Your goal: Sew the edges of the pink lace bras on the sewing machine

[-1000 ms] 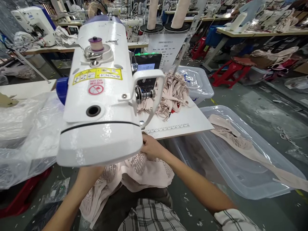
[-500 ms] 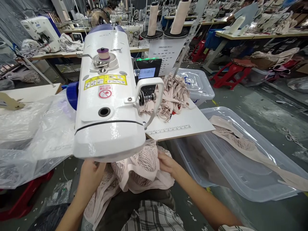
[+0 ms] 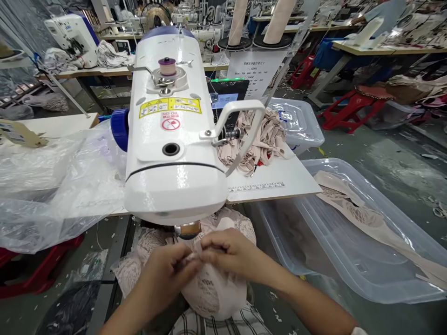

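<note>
Below the head of a white sewing machine, my two hands meet over a pale pink lace garment. My left hand pinches the fabric from the left, its thumb and forefinger near the other hand's fingertips. From the right, my right hand pinches the same fabric. Part of the lace hangs to the left of my hands, and some lies behind them beside a metal part under the machine head. The garment covers my lap, over striped cloth.
Pale pink straps lie heaped on the white table beside the machine. A clear plastic bin with pink fabric stands at the right. Plastic bags cover the left table. Red stools stand farther back.
Both hands have come together in front of the machine head and now pinch the fabric. The garment has been pulled toward me, and a metal part shows behind it. The view has shifted slightly.
</note>
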A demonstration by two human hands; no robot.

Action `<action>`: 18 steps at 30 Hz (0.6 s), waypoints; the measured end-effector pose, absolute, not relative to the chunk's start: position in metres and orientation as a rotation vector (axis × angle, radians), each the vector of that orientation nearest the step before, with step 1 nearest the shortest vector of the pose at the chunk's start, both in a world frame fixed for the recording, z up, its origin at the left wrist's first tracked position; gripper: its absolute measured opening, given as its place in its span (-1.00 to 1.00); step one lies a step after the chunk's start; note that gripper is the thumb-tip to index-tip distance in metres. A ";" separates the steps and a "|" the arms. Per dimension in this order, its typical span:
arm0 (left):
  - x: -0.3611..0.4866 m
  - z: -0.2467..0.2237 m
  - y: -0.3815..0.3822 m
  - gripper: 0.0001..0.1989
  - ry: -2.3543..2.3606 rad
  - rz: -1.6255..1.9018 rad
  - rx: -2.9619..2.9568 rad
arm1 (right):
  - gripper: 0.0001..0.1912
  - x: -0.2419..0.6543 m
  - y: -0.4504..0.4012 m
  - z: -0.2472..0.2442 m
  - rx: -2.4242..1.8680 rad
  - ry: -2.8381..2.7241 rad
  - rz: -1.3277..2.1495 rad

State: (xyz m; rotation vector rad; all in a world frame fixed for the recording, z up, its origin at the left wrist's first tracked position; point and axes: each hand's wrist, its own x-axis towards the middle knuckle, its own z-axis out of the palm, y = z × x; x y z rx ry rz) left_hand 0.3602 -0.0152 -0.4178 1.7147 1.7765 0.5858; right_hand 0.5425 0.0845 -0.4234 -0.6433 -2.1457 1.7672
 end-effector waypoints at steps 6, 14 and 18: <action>0.335 -0.427 0.012 -0.64 1.996 0.837 1.349 | -0.63 0.525 0.116 -0.454 -0.960 -2.182 1.428; 0.320 -0.440 0.031 -0.83 2.095 1.021 1.546 | -0.63 0.515 0.134 -0.462 -0.930 -2.123 1.420; 0.317 -0.440 0.032 -0.83 2.133 1.000 1.608 | -0.61 0.513 0.138 -0.460 -0.935 -2.119 1.436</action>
